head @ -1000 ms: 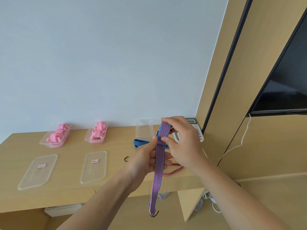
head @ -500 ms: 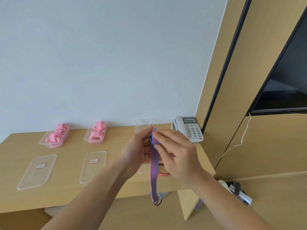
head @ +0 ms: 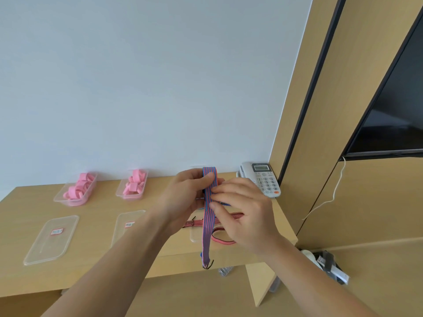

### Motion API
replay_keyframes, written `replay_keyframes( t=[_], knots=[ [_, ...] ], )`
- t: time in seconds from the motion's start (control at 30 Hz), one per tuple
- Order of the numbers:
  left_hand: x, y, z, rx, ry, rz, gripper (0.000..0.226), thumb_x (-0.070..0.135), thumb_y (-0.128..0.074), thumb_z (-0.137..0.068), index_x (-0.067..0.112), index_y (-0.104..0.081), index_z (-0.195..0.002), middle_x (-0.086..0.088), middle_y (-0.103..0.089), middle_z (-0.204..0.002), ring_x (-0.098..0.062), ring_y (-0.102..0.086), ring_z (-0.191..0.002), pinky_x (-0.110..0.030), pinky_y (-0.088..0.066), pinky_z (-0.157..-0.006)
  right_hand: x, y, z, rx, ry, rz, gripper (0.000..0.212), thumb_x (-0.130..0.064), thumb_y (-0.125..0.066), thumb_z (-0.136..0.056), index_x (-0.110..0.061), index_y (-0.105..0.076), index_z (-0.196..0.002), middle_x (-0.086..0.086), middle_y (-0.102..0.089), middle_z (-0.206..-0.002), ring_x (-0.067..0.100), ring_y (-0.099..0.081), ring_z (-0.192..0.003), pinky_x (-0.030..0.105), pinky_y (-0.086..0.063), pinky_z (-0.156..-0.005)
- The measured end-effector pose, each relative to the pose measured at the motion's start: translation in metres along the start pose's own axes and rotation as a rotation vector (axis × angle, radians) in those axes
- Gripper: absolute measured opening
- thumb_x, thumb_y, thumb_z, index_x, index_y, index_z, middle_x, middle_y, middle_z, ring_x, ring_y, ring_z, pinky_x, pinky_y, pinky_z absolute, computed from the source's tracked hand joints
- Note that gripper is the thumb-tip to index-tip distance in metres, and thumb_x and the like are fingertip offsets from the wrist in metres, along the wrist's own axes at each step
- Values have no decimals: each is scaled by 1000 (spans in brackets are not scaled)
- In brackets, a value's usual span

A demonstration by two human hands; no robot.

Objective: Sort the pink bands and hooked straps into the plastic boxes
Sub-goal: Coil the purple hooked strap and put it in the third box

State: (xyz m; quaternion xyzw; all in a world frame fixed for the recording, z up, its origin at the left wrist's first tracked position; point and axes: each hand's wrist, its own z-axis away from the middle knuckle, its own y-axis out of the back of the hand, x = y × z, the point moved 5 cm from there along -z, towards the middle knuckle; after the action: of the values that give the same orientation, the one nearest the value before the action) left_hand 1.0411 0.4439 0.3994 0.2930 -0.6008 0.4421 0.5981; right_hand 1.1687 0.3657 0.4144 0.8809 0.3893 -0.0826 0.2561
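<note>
A blue-and-red striped strap (head: 207, 227) is folded over my left hand (head: 185, 197), which grips its top loop; the doubled length hangs down to a dark hook below the desk edge. My right hand (head: 242, 213) pinches the strap just under the fold. Behind my hands a red striped strap (head: 235, 216) and a pink-red cord (head: 223, 239) lie on the desk. Two clear plastic boxes (head: 60, 197) (head: 121, 193) at the back hold pink bands (head: 79, 187) (head: 135, 185). A third clear box is mostly hidden behind my hands.
Two flat clear lids (head: 50, 239) (head: 127, 225) with labels lie on the wooden desk (head: 96, 210), a third lid (head: 194, 235) under the straps. A white telephone (head: 263, 178) stands at the back right. A dark screen (head: 393, 106) hangs on the right wall.
Both hands have risen a little with the strap. The fold has grown: the top loop now stands above my left thumb, and the hook end hangs higher than a second ago.
</note>
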Motion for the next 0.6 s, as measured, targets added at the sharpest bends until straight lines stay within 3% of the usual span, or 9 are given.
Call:
replay_keyframes(
  t=[0.07,0.13,0.2,0.27,0.33,0.47,0.6],
  knots=[
    [1,-2,2,-31,-19,-36,22,15,-55,-106,0,-71,-109,-21,-74,-104,-29,-70,-89,-40,-61,-79,4,7,-9,29,-83,0,12,-4,-80,-77,-10,-77,-87,-4,-73,-90,19,-65,-92,34,-51,-82],
    [3,-2,4,-27,-36,-46,22,14,-56,-106,-1,-69,-115,-19,-75,-109,-32,-72,-93,-45,-62,-83,11,10,-17,-18,-207,2,29,-8,-82,-74,-14,-74,-100,-7,-69,-94,16,-62,-97,33,-50,-84],
    [5,-2,5,-16,-48,-50,21,10,-58,-104,0,-67,-120,-19,-76,-117,-33,-75,-95,-54,-62,-89,20,7,-21,-161,-366,-41,52,-12,-83,-74,-20,-65,-122,-8,-64,-109,14,-57,-109,30,-47,-88],
    [7,-3,6,-23,-54,-60,25,7,-60,-103,1,-63,-127,-18,-76,-117,-35,-75,-97,-60,-59,-94,25,2,-27,-324,-449,-91,60,-12,-81,-75,-24,-60,-130,-7,-61,-118,13,-55,-114,31,-47,-89],
    [8,-4,7,-50,-59,-61,30,7,-60,-102,2,-60,-132,-18,-76,-118,-37,-74,-103,-60,-57,-98,27,0,-33,-421,-480,-160,52,-8,-79,-75,-25,-65,-123,-9,-65,-116,10,-58,-111,36,-51,-89],
    [5,-8,11,-98,-44,-32,37,11,-64,-100,3,-57,-135,-16,-76,-121,-31,-76,-105,-55,-58,-98,30,8,-43,-439,-534,-222,43,-6,-83,-68,-22,-70,-106,-11,-72,-101,7,-67,-96,38,-53,-93],
    [1,-9,12,-110,-17,11,52,37,-69,-97,3,-61,-134,-15,-74,-125,-31,-76,-102,-55,-58,-100,33,9,-46,-462,-571,-260,43,-9,-84,-60,-26,-72,-99,-10,-74,-95,10,-69,-91,41,-54,-92]
  ],
)
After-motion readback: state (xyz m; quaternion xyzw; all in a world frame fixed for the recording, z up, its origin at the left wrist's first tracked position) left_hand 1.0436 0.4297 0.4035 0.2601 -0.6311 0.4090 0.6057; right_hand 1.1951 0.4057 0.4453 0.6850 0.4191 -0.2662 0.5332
